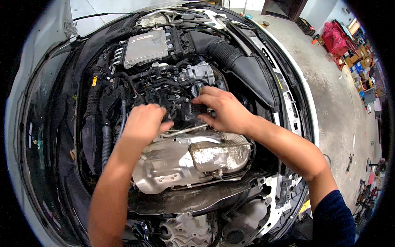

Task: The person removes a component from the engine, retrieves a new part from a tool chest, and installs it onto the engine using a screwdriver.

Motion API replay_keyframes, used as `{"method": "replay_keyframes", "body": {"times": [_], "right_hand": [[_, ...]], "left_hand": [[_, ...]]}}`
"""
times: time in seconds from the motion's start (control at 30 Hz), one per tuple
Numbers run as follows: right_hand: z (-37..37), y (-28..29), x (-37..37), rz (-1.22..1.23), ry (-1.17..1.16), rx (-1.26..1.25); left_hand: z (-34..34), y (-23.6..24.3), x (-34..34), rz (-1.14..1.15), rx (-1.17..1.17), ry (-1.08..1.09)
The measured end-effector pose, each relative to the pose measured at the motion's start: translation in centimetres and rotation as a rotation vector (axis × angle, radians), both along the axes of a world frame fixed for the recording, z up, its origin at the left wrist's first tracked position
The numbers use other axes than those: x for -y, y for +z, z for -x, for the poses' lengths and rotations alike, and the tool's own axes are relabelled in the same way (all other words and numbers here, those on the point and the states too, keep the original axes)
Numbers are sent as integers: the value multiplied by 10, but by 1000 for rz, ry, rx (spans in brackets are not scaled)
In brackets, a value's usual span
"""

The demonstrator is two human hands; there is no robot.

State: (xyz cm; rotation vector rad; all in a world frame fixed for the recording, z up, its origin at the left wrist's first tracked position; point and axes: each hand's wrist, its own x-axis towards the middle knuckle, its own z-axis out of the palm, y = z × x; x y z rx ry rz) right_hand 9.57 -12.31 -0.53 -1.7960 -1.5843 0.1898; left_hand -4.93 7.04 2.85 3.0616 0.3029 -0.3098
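My left hand (146,123) reaches into the middle of the engine, its fingers curled down among black hoses and wiring (150,92); what they hold is hidden. My right hand (220,109) has its thumb and fingers bent around a black plastic part (189,111), just right of my left hand. A dipped metal line (183,131) runs below both hands, above a large silver heat shield (160,168). A silver cast housing (197,72) sits behind my right hand.
A silver-topped control box (146,45) and a wide black air duct (251,78) lie at the back of the bay. The car's white front edge (308,107) curves along the right. Beyond it, the concrete floor (337,123) holds boxes, a red bag (333,37) and tools.
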Motion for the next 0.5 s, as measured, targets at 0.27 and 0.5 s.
{"method": "replay_keyframes", "body": {"times": [0.27, 0.5], "right_hand": [[27, -13, -39, 53, 154, 199], [26, -20, -57, 104, 311, 319]], "left_hand": [[-60, -2, -33, 214, 51, 37], [-60, -32, -49, 276, 31, 59]]}}
